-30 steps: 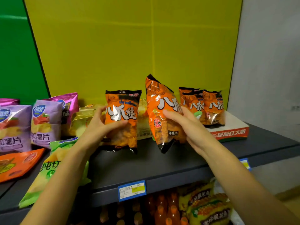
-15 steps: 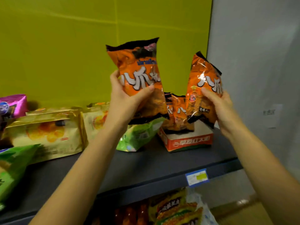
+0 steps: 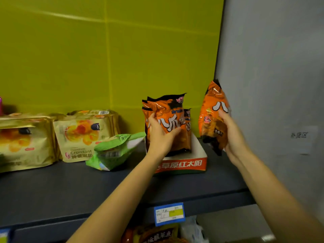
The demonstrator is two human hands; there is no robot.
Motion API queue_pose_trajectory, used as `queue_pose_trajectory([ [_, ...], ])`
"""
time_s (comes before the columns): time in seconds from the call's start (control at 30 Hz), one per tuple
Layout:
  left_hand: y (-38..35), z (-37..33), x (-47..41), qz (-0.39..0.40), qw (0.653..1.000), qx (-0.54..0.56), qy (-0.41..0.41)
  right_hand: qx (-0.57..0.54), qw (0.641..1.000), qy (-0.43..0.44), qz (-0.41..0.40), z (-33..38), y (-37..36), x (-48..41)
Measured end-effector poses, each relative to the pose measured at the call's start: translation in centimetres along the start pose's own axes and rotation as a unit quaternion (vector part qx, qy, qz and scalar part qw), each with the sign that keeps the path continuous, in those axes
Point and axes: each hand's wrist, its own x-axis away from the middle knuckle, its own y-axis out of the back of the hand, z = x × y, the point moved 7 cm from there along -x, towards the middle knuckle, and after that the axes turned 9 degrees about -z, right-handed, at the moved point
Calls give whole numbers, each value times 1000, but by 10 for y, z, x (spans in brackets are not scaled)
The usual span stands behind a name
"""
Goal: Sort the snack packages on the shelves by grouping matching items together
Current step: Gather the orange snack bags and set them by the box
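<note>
two hands are in view, each gripping one orange snack package.

1. left hand (image 3: 160, 135): the fingers curl round the left edge of the front orange package (image 3: 171, 118) and the thumb lies across its printed face. this package stands upright, with its lower end inside the cardboard tray (image 3: 182, 164). more matching orange packages (image 3: 188, 123) stand directly behind it in the same tray, touching it.

2. right hand (image 3: 231, 137): the fingers wrap round the second orange package (image 3: 211, 116) from its right side and back. this package is held in the air, just right of the tray and apart from it, with its top leaning slightly to the right, close to the grey wall (image 3: 271, 67).

3. tray position: the tray sits at the right end of the dark shelf (image 3: 70, 186), against the yellow-green back panel (image 3: 105, 58). its front wall is red with white characters.

4. other stock on the same shelf: a green bag (image 3: 114, 151) lies on its side just left of the tray, with its top corner touching the tray. left of the green bag stand rows of gold croissant bags (image 3: 78, 135), upright.

5. shelf edge: a blue price label (image 3: 169, 214) is fixed to the front lip below the tray. further packages (image 3: 154, 234) show on the level below; their details are blurred.
</note>
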Motion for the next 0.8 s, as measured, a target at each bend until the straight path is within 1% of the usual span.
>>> queue_pose_trajectory([
  [0.17, 8, 25, -2, -5, 997, -65, 32, -7, 998, -14, 59, -17, -28, -10],
  [0.33, 10, 31, -3, -4, 994, -90, 55, 131, 989, 21, 67, -26, -40, -16],
  [0.4, 11, 33, -5, -6, 994, -90, 68, 166, 983, 59, 57, -21, -40, -17],
  [0.47, 13, 35, -5, -14, 993, -92, 77, 196, 972, 117, 56, -12, -43, -16],
  [0.53, 14, 36, -5, -16, 992, -95, 81, 226, 960, 153, 63, -9, -49, -14],
  [0.6, 14, 38, -5, -15, 991, -103, 79, 283, 944, 150, 79, -16, -50, -15],
  [0.7, 13, 37, -6, -14, 992, -107, 71, 386, 911, 117, 89, -31, -44, -17],
  [0.8, 11, 36, -7, -12, 989, -140, 53, 422, 890, 166, 48, -28, -40, -14],
])
